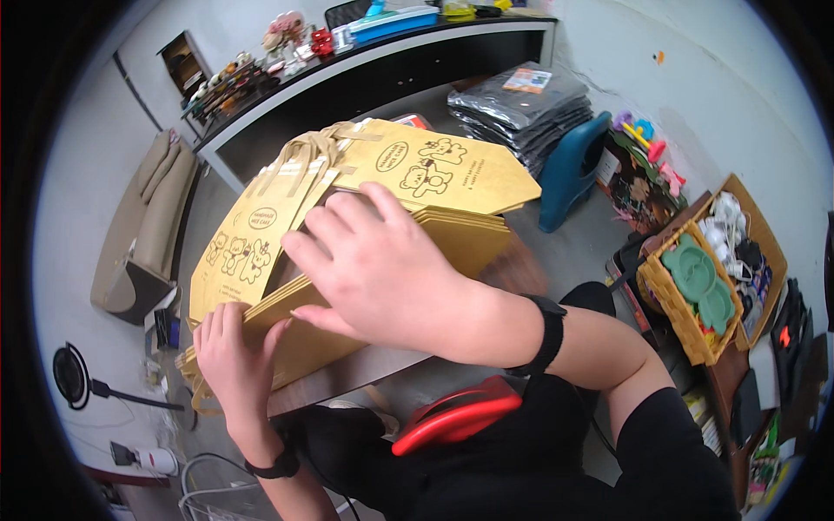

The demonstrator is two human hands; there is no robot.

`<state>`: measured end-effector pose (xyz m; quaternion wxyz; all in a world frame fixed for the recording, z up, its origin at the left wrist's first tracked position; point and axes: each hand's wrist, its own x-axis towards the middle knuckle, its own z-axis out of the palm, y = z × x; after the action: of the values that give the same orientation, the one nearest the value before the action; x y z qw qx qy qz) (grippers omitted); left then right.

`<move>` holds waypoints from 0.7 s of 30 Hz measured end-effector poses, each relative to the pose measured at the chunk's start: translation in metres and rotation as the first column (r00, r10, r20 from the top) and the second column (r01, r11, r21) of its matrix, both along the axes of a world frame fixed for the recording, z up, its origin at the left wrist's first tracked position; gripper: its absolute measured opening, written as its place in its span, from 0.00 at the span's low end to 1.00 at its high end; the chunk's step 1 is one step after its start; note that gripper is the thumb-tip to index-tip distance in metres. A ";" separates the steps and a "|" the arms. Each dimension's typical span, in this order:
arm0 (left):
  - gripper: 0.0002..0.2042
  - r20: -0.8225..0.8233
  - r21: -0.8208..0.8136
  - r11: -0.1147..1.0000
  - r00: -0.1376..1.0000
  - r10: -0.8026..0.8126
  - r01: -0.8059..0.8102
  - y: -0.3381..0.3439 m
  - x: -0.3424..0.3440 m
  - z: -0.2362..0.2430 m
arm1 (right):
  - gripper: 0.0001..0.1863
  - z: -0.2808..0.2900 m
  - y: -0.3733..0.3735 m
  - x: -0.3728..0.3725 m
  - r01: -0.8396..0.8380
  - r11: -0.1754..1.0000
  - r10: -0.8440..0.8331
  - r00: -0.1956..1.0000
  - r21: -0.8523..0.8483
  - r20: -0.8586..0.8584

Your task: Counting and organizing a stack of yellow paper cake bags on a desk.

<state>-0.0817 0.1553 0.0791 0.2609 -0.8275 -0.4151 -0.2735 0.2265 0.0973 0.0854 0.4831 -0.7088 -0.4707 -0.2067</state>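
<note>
Gold-coloured folded paper bags [454, 230] with beige handles are stacked on a wooden tabletop [313, 385]. My left hand [230, 369] grips the near left end of an upright bundle of bags, thumb on the near face. My right hand [382, 278] reaches across that bundle, fingers bent over its top edge and thumb on the near side. Flat piles of bags printed with bears lie behind, one at the left [233, 269] and one at the back right [465, 174]. The parts of the bundle under my right hand are hidden.
A black counter [373, 62] holding assorted items runs along the back. Dark wrapped packages [512, 108] are piled beside a blue chair [569, 178]. A wicker basket [704, 339] is at right, a beige sofa [143, 221] at left. A red object [456, 417] lies below the tabletop.
</note>
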 end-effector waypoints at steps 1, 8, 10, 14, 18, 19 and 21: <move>0.30 -0.005 -0.002 1.000 1.000 0.008 -0.008 0.004 -0.003 0.001 | 0.24 0.000 0.005 -0.007 0.020 1.000 -0.020 1.000 0.003 -0.014; 0.31 -0.023 -0.012 1.000 1.000 -0.013 0.013 0.015 -0.022 0.002 | 0.23 0.003 0.014 -0.021 0.098 0.995 -0.095 0.992 0.030 -0.080; 0.31 -0.017 -0.046 0.999 1.000 0.021 -0.022 0.014 -0.028 0.004 | 0.23 0.005 0.016 -0.010 0.103 0.994 -0.100 0.991 0.033 -0.092; 0.33 -0.017 -0.028 0.999 0.999 0.029 -0.029 0.008 -0.028 0.006 | 0.22 0.004 -0.004 0.043 0.103 0.994 -0.099 0.991 0.040 -0.091; 0.34 -0.032 -0.024 1.000 0.999 -0.002 0.001 0.005 -0.033 0.011 | 0.22 0.002 -0.008 0.047 0.106 0.994 -0.103 0.990 0.033 -0.099; 0.35 -0.004 -0.050 0.999 1.000 -0.004 0.004 0.003 -0.034 0.012 | 0.22 0.005 -0.005 0.053 0.109 0.994 -0.105 0.989 0.030 -0.103; 0.36 0.029 -0.070 0.998 1.000 0.000 0.002 0.001 -0.032 0.012 | 0.22 0.008 0.001 0.058 0.105 0.994 -0.101 0.990 0.034 -0.099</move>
<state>-0.1136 0.1559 0.0914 0.2255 -0.8325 -0.4277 -0.2706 0.2845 0.0978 0.0936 0.5079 -0.7318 -0.4053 -0.2055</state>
